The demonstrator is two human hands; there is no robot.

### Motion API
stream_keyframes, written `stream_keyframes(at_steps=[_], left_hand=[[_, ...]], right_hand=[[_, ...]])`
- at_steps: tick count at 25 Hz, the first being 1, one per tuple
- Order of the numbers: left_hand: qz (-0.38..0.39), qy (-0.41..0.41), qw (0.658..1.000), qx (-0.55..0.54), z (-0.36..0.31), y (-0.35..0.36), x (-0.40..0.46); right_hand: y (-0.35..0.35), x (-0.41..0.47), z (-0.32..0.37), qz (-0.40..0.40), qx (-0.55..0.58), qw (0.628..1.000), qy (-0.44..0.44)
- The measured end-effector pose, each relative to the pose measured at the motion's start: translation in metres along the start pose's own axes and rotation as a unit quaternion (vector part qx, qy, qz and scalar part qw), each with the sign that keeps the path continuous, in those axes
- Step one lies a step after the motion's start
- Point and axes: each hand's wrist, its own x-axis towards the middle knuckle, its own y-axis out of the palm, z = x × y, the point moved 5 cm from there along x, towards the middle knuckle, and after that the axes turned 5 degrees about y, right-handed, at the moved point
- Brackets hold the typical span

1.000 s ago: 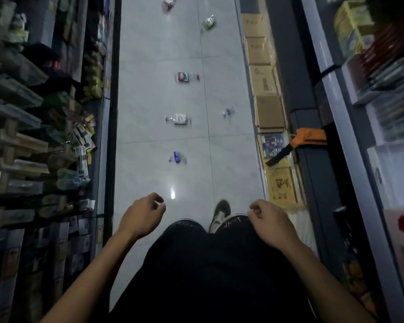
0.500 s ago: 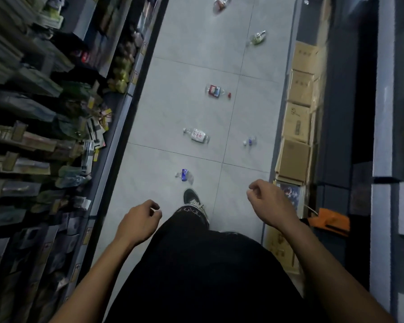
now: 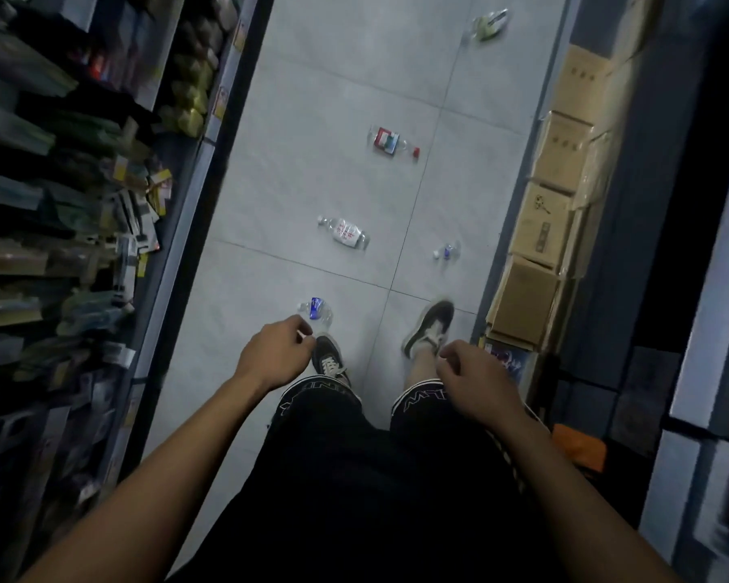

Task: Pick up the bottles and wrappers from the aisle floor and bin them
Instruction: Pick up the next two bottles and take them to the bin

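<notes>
Litter lies along the grey tiled aisle floor. A small clear bottle with a blue label (image 3: 315, 309) lies just beyond my left foot. Farther on lies a clear bottle with a white and red label (image 3: 345, 232), and a tiny blue-labelled bottle (image 3: 447, 251) lies to its right. Beyond them lie a red-capped bottle with a red label (image 3: 392, 141) and a crumpled greenish bottle (image 3: 488, 24) at the top. My left hand (image 3: 275, 354) hangs loosely curled, empty, just short of the nearest bottle. My right hand (image 3: 476, 379) is also loosely curled and empty over my right knee.
Stocked shelves (image 3: 81, 212) line the left side of the aisle. Cardboard boxes (image 3: 543, 229) are stacked along the right, beside dark shelving. An orange object (image 3: 579, 450) sits low on the right. My two shoes (image 3: 428, 330) stand on the floor. No bin is visible.
I have walked forward along the aisle; the litter is nearer and the blue-labelled bottle now lies just ahead of my left hand. My right foot has stepped forward. Both hands stay empty.
</notes>
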Motion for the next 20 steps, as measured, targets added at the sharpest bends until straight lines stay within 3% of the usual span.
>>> stream_keyframes(at_steps=[8, 14, 20], left_hand=[[0.041, -0.126, 0.988, -0.081, -0.001, 0.125, 0.165], [0.042, -0.23, 0.962, -0.139, 0.106, 0.27, 0.333], [-0.005, -0.261, 0.965, -0.022, 0.215, 0.395, 0.485]], right_hand=[[0.059, 0.204, -0.042, 0.14, -0.091, 0.985, -0.036], [0.185, 0.375, -0.086, 0.156, -0.099, 0.982, -0.032], [0.334, 0.496, -0.132, 0.194, -0.142, 0.969, -0.05]])
